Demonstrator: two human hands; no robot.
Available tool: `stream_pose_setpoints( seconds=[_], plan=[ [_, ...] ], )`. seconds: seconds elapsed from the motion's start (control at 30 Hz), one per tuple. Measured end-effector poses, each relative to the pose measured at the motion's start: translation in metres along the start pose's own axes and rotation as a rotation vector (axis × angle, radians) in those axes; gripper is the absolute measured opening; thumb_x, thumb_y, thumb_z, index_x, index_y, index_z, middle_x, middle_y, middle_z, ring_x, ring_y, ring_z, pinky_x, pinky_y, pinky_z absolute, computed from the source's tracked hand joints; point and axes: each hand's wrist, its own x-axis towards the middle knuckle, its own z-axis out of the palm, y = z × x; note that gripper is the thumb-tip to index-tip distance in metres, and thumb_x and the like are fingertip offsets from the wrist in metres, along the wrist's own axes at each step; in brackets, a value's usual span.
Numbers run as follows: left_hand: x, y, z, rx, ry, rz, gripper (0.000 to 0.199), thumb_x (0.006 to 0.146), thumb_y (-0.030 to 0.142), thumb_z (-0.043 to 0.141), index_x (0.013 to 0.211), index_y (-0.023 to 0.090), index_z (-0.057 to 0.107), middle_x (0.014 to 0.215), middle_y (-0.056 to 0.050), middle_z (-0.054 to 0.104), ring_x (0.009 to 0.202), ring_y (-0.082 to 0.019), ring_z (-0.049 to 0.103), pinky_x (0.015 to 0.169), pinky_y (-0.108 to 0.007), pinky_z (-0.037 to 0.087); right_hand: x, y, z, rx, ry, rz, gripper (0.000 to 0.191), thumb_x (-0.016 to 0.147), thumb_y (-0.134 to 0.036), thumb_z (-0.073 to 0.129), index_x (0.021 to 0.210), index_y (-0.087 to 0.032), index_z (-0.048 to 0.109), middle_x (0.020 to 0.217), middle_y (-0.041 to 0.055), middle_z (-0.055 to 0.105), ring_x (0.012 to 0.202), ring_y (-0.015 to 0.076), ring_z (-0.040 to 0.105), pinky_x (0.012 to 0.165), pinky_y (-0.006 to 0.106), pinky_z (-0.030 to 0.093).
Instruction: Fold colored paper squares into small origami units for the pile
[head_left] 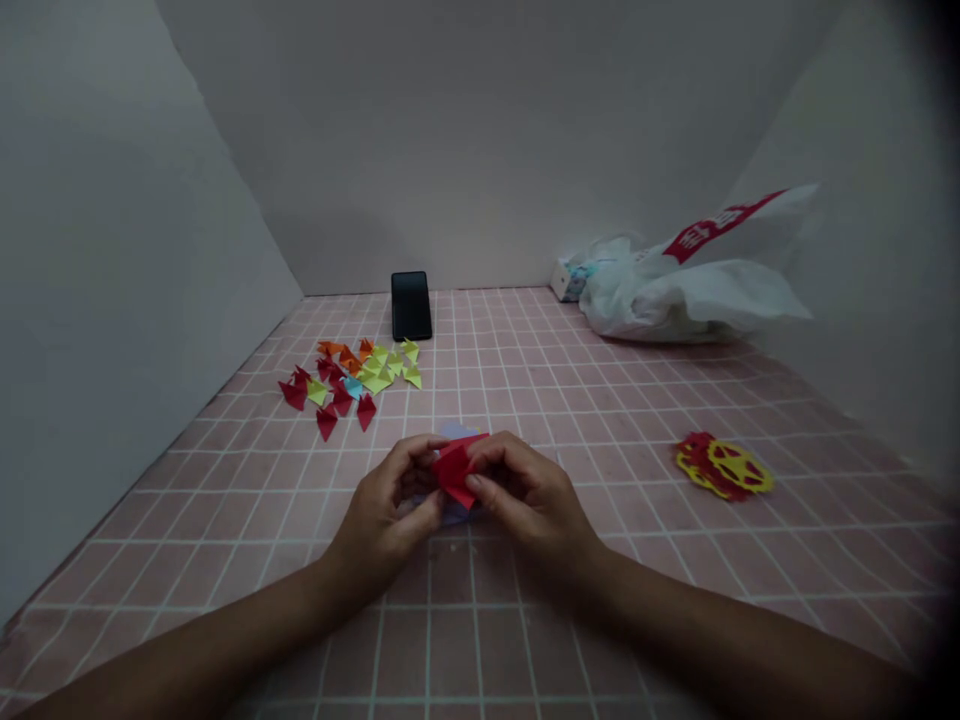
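Observation:
A small folded piece of red paper (455, 470) is held up between my two hands, near the middle of the view. My left hand (397, 495) pinches its left side with thumb and fingers. On the right side, my right hand (529, 495) grips it between thumb and bent fingers. Beneath the red paper, partly hidden by it and by my hands, lies something pale lavender (459, 430) that looks like paper. Beyond my left hand, several small folded paper pieces (341, 398) in red, orange, yellow and blue lie in a loose group.
A black phone (411, 305) lies toward the back wall. At the back right, a white plastic bag (675, 300) with red print rests against a small box (568, 280). Red and yellow cut-out shapes (724, 467) are piled at right on the pink checked surface (600, 410). Walls stand on three sides.

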Motion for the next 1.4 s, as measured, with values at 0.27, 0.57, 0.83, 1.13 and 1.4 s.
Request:
stream_pose_setpoints(
  seconds=[0.27, 0.57, 0.83, 1.13, 1.4],
  plan=[
    [0.000, 0.003, -0.003, 0.110, 0.028, 0.027, 0.031, 0.082, 0.018, 0.067, 0.112, 0.022, 0.060, 0.108, -0.006, 0.069, 0.095, -0.019, 0.069, 0.087, -0.034, 0.057, 0.001, -0.002, -0.002, 0.004, -0.022, -0.002, 0.009, 0.087, -0.013, 0.058, 0.088, -0.019, 0.065, 0.088, 0.0033, 0.066, 0.082, 0.0163, 0.061, 0.073, 0.030, 0.048],
    [0.001, 0.006, -0.002, 0.052, 0.058, -0.048, 0.025, 0.079, 0.017, 0.068, 0.103, 0.020, 0.065, 0.101, -0.005, 0.072, 0.089, -0.017, 0.070, 0.082, -0.030, 0.058, 0.002, -0.003, -0.002, -0.039, -0.068, 0.029, 0.010, 0.087, -0.017, 0.057, 0.080, -0.018, 0.063, 0.077, 0.0017, 0.060, 0.072, 0.0149, 0.056, 0.065, 0.029, 0.043],
    [0.000, 0.001, -0.002, -0.065, 0.052, -0.041, 0.026, 0.078, 0.013, 0.071, 0.102, 0.023, 0.066, 0.098, 0.000, 0.072, 0.089, -0.013, 0.069, 0.080, -0.022, 0.057, 0.003, 0.000, 0.001, 0.280, -0.055, 0.232, 0.008, 0.081, -0.022, 0.065, 0.077, -0.018, 0.059, 0.074, -0.0006, 0.058, 0.065, 0.0116, 0.053, 0.058, 0.025, 0.044],
    [-0.001, -0.002, -0.003, -0.082, 0.054, -0.014, 0.029, 0.078, 0.012, 0.073, 0.103, 0.025, 0.066, 0.098, 0.002, 0.071, 0.088, -0.011, 0.070, 0.081, -0.018, 0.056, 0.005, -0.002, 0.003, 0.484, -0.051, 0.361, 0.020, 0.076, -0.025, 0.072, 0.088, -0.020, 0.056, 0.079, -0.0020, 0.060, 0.062, 0.0097, 0.057, 0.055, 0.023, 0.046],
    [0.001, 0.009, -0.011, -0.007, -0.038, -0.040, 0.021, 0.085, 0.023, 0.067, 0.105, 0.023, 0.066, 0.100, -0.001, 0.071, 0.090, -0.014, 0.067, 0.079, -0.022, 0.054, 0.005, -0.004, 0.000, 0.316, -0.097, 0.334, 0.008, 0.078, -0.019, 0.066, 0.076, -0.017, 0.058, 0.071, -0.0028, 0.057, 0.061, 0.0098, 0.051, 0.057, 0.024, 0.041]
  ],
)
